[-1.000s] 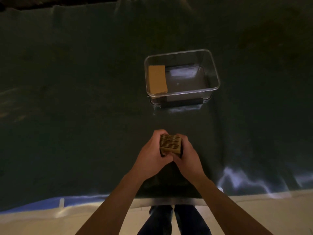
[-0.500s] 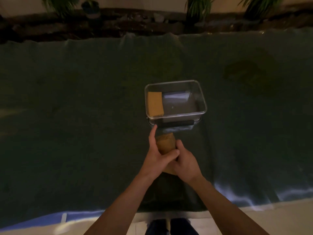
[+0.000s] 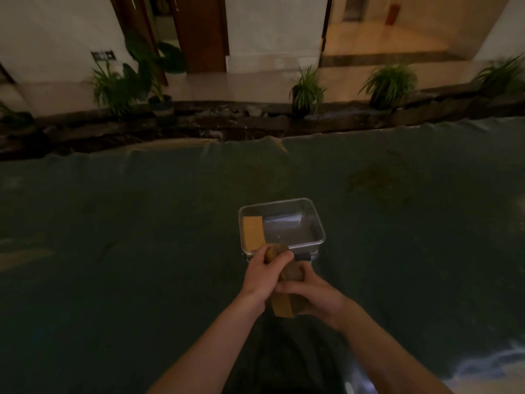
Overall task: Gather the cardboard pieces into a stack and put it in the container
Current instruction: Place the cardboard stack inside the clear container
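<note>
A stack of brown cardboard pieces is gripped between both hands just in front of the clear plastic container. My left hand wraps the stack's upper left side; my right hand holds its lower right side. The stack's far end reaches the container's near rim. Inside the container, one tan cardboard piece lies along the left wall. Much of the held stack is hidden by my fingers.
The container sits on a dark green cloth that covers the table. Beyond the cloth's far edge runs a dark stone border with several potted plants, then a tiled floor and walls.
Both hands carried the stack forward from mid-table up to the container's near rim. The camera tilted up, so the room beyond the table came into view.
</note>
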